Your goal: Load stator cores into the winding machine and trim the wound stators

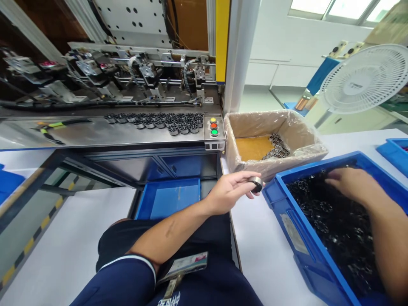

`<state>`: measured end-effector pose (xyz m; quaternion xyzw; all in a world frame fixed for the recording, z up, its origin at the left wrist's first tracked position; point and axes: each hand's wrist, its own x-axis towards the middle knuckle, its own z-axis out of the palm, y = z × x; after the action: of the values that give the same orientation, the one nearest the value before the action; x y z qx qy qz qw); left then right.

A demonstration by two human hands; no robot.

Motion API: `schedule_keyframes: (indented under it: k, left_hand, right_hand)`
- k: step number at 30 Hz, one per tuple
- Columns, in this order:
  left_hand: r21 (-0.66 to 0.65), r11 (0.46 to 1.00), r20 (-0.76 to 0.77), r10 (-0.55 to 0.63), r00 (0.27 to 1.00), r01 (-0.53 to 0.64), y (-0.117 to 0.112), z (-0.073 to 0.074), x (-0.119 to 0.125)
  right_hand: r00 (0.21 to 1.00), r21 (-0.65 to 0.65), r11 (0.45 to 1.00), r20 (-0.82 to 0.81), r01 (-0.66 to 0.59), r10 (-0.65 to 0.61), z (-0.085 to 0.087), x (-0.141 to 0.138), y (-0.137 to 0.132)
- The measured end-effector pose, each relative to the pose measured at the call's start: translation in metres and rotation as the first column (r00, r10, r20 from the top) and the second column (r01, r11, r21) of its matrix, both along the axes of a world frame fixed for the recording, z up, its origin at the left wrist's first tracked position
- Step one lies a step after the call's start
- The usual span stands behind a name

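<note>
My left hand [228, 192] is closed on a short metal ring [256, 183], silver on the outside with a black part inside it. It holds the ring above the white table, between the carton and the blue bin. My right hand [349, 182] is down in the blue bin [314, 238], slightly blurred, with its fingers drawn together at the pile. Loose black round plastic parts [325, 207] fill this bin. Whatever is between the right fingertips cannot be made out.
A plastic-lined carton [234, 148] holds several metal rings [279, 148]. Black round parts [174, 123] stand in rows on the machine's steel ledge, beside a button box [214, 132]. A fan [363, 80] stands behind, and an empty blue tray [174, 197] lies below the ledge.
</note>
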<state>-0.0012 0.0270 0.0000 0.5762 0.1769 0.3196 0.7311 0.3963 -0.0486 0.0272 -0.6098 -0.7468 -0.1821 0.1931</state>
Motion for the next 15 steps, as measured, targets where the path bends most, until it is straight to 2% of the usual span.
schedule_keyframes:
  k: [3, 5, 7, 10, 12, 15]
  left_hand:
    - [-0.034, 0.997, 0.000, 0.069, 0.998, -0.069, 0.005, -0.002, 0.004]
    - [0.069, 0.989, -0.031, 0.135, 0.990, -0.132, 0.003, -0.001, 0.003]
    - [0.265, 0.950, -0.057, 0.187, 0.981, -0.166, -0.002, 0.001, 0.000]
    - [0.525, 0.831, -0.001, 0.219, 0.976, -0.186, -0.007, 0.007, -0.008]
    - [0.600, 0.768, 0.082, 0.220, 0.972, -0.224, -0.008, 0.010, -0.012]
    - [0.615, 0.753, 0.118, 0.203, 0.972, -0.232, -0.009, 0.014, -0.014]
  right_hand:
    - [0.999, -0.138, 0.990, -0.046, -0.032, 0.026, -0.031, 0.034, 0.001]
    - [0.997, -0.200, 0.979, -0.078, -0.032, 0.016, -0.047, 0.038, 0.002]
    - [0.995, -0.250, 0.968, -0.102, -0.027, 0.002, -0.054, 0.035, 0.002]
    - [0.993, -0.282, 0.959, -0.121, -0.023, -0.012, -0.044, 0.031, 0.004]
    - [0.992, -0.245, 0.969, -0.124, -0.012, -0.019, -0.027, 0.021, 0.005]
    - [0.991, -0.121, 0.992, -0.125, 0.032, -0.047, 0.005, -0.022, 0.000]
